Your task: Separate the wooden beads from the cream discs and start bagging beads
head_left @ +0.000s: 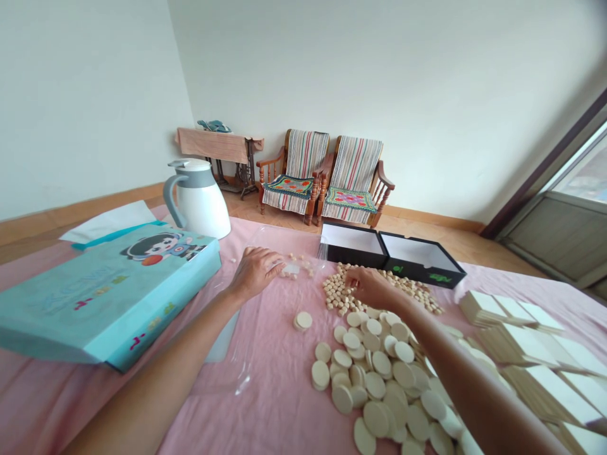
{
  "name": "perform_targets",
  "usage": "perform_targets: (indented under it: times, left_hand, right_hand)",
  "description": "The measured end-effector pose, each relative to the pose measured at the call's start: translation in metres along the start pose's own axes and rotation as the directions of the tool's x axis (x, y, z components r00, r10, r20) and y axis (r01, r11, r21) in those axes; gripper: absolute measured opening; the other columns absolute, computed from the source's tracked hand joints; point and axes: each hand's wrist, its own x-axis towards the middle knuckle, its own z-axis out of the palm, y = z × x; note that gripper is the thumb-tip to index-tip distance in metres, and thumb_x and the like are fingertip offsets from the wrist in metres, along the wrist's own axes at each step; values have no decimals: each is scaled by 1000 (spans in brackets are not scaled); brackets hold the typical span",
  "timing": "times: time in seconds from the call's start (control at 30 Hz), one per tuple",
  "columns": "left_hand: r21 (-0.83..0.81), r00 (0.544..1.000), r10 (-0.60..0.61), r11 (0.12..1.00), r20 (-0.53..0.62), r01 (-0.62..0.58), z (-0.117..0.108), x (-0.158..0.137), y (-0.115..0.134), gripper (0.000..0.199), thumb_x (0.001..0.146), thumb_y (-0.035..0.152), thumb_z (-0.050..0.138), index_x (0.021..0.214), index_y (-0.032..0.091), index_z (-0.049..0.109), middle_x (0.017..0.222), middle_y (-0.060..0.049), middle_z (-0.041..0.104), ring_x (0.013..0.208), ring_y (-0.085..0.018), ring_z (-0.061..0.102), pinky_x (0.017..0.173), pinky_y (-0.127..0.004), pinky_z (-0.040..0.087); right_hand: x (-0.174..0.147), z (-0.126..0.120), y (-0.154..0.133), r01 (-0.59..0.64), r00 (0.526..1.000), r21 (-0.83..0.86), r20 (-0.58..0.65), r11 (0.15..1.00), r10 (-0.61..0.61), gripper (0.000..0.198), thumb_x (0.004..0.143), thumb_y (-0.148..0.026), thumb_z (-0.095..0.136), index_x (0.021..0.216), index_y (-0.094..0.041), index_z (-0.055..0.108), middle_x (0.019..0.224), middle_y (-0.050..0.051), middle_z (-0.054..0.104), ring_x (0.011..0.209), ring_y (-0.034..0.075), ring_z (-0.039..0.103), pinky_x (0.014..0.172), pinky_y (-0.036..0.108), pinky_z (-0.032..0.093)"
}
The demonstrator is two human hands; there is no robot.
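My left hand (258,272) is held palm down at the near side of a clear plastic box (244,354), with its fingers stretched out to the right. Several small wooden pieces (298,273) lie scattered in the clear plastic just past its fingertips. My right hand (372,285) reaches into a heap of small pale wooden pieces (336,292), fingers curled inward; whatever they pinch is hidden. Under my right forearm spreads a big pile of round wooden discs (379,363). A short stack of discs (303,320) sits apart, to the pile's left.
A light blue cartoon box (109,284) and a white and grey jug (203,202) stand at left. Two black open boxes (422,253) stand behind the heap. Stacks of square wooden tiles (526,341) line the right. A pink cloth (270,392) covers the table.
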Motion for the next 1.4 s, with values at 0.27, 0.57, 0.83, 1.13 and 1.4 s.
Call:
perform_targets:
  times: [0.27, 0.57, 0.83, 1.13, 1.4]
  left_hand:
    - [-7, 1000, -10, 1000, -14, 10, -2, 0, 1, 29, 91, 42, 44, 93, 22, 64, 89, -4, 69, 88, -20, 59, 80, -35, 34]
    - [0, 1000, -14, 1000, -17, 14, -1, 0, 2, 30, 91, 42, 44, 93, 21, 65, 91, -4, 69, 88, -20, 59, 80, -35, 34]
    - [-20, 1000, -25, 1000, -4, 25, -2, -1, 2, 34, 92, 45, 40, 91, 21, 64, 92, -4, 69, 88, -20, 60, 81, -35, 34]
    - [-19, 1000, 0, 1000, 0, 0, -3, 1, 2, 30, 91, 41, 43, 94, 21, 66, 93, -4, 70, 89, -20, 60, 81, -35, 35]
    - [22, 997, -3, 1000, -72, 4, -1, 3, -2, 30, 88, 42, 48, 105, 25, 66, 100, -5, 69, 95, -22, 59, 94, -44, 29]
  right_hand:
    - [-12, 18, -12, 1, 999, -183, 36, 983, 6, 20, 71, -3, 46, 81, -16, 56, 87, 7, 59, 76, 15, 55, 63, 24, 32]
    - [4, 7, -20, 7, 974, -38, -228, 999, -15, 19, 65, -3, 46, 77, -18, 49, 79, 3, 53, 66, 12, 49, 61, 23, 35]
    - [46, -7, -68, 143, 886, 231, -463, 962, -21, 16, 69, -9, 47, 82, -17, 52, 81, 1, 52, 64, 9, 49, 64, 21, 40]
    - [-15, -21, -39, -8, 884, 260, -450, 965, 128, 13, 75, -16, 48, 80, -18, 60, 79, 2, 61, 64, 11, 54, 63, 21, 42]
    - [-80, -15, 0, -199, 841, 339, -423, 920, 338, 13, 76, -20, 49, 80, -18, 61, 78, 2, 64, 59, 10, 57, 59, 22, 42]
